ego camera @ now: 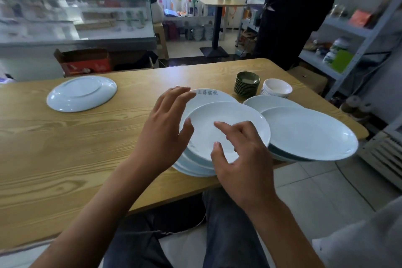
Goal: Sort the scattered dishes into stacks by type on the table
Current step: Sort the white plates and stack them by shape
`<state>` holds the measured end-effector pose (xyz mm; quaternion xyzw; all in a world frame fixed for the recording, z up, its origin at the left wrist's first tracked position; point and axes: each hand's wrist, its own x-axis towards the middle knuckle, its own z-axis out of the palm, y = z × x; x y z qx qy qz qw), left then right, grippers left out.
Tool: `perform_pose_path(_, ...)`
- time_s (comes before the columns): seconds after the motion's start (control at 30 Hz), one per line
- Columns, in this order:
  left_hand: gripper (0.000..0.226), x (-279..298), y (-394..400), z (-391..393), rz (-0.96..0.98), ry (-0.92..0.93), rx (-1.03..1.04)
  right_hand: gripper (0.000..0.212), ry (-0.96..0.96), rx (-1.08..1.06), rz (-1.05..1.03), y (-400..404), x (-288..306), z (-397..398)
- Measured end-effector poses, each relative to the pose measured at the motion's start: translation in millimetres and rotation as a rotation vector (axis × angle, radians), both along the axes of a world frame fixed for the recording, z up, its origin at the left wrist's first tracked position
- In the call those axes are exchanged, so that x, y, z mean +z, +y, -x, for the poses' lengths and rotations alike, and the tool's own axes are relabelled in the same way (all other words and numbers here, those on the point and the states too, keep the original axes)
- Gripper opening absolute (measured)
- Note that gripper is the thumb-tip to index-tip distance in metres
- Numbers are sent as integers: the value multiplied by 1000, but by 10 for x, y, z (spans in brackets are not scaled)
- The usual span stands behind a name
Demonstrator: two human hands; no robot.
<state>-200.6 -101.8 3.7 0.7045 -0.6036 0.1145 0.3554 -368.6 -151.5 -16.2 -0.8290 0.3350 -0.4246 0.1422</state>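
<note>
Both hands — left hand (162, 128), right hand (237, 156) — hover open-fingered over the round white ceramic plate stack (219, 135), holding nothing — next, likely the upturned white plate (81, 93) far left.

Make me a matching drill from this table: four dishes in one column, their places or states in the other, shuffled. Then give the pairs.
Things:
1. green saucer stack
2. small white bowls
3. upside-down plate
4. top plate under the hands

Places or states:
A. alone on the left part of the table, base upward
B. far side of the table, just left of the white bowls
C. on the plate pile at the near table edge
D. far right, nested, beside the green stack

Pairs: 1-B, 2-D, 3-A, 4-C
</note>
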Motion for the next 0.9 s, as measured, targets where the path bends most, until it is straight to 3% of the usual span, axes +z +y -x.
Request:
perform_pose_path(0.43,50,-392,622,-1230,63,124,418,28,87,367,-17,392,106,-1514)
perform_pose_path(0.63,50,-904,765,-1876,-33,245,585,32,205,287,-218,483,-476,-2255)
perform_pose_path(0.77,44,-1137,767,-2195,57,278,656,40,317,213,-304,400,-873,-2622)
perform_pose_path(0.9,43,-1179,635,-2475,108,275,696,40,308,170,-350,223,-922,-2994)
